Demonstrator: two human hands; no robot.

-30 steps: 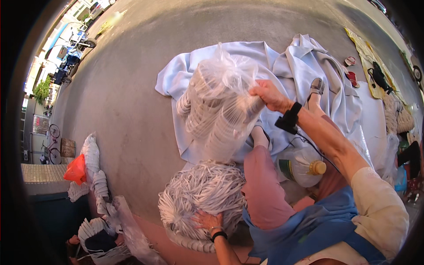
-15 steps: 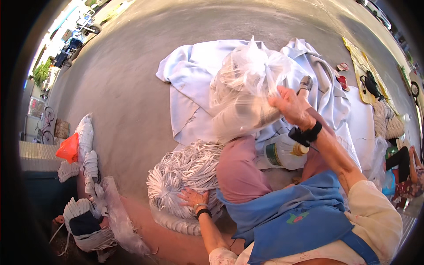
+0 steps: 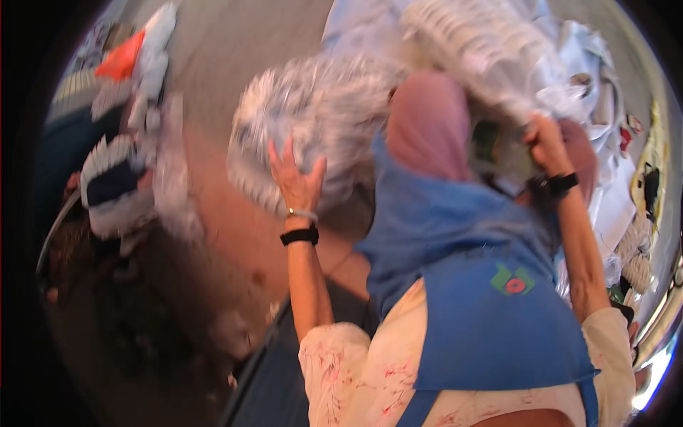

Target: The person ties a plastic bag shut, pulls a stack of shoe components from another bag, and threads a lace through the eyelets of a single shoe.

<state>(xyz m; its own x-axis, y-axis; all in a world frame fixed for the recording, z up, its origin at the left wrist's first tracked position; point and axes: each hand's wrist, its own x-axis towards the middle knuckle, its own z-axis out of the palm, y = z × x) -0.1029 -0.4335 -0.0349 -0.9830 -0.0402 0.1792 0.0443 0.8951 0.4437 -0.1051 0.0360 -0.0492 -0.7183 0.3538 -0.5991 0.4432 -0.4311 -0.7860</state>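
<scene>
Rundown, pls, L to R. What's far L?

Orange bag (image 3: pixel 119 58), just beside white wrapped bundles (image 3: pixel 155 50) on its R. Nearer, a ribbed white bundle (image 3: pixel 110 183) w/ a dark navy patch. Next to that, R side, a clear plastic sheet (image 3: pixel 174 171), then reddish ground (image 3: pixel 228 192).

OK. L hand (image 3: pixel 295 181)?

Spread wide, thumb out, back of it up, nothing in it. It's at the near side of a pile of white strips (image 3: pixel 313 107). Too blurred; can't tell if fingertips touch. Wrist has a thin light bracelet (image 3: pixel 304 215) + black band (image 3: pixel 300 235).

Pile's where, exactly?

L of the pink trouser knee (image 3: pixel 430 128); touching or just beside, can't tell which. Blue apron (image 3: pixel 498 320) is nearer, over lap & chest.

And the clear bag (image 3: pixel 484 53)?

Far side, R of ctr, beyond the knees. Full of white ringed pieces, lying at a slant from far L to near R. Blurry, so no finer detail.

R hand (image 3: pixel 546 142)?

Narrow grip, fingers curled on the bag's near R end. Dark wristband (image 3: pixel 557 186) there too.

Further R?

Pale cloth (image 3: pixel 590 50) in folds, then yellow cloth (image 3: pixel 658 135) at the R edge. Tan bundle (image 3: pixel 635 260) nearer, same side.
</scene>
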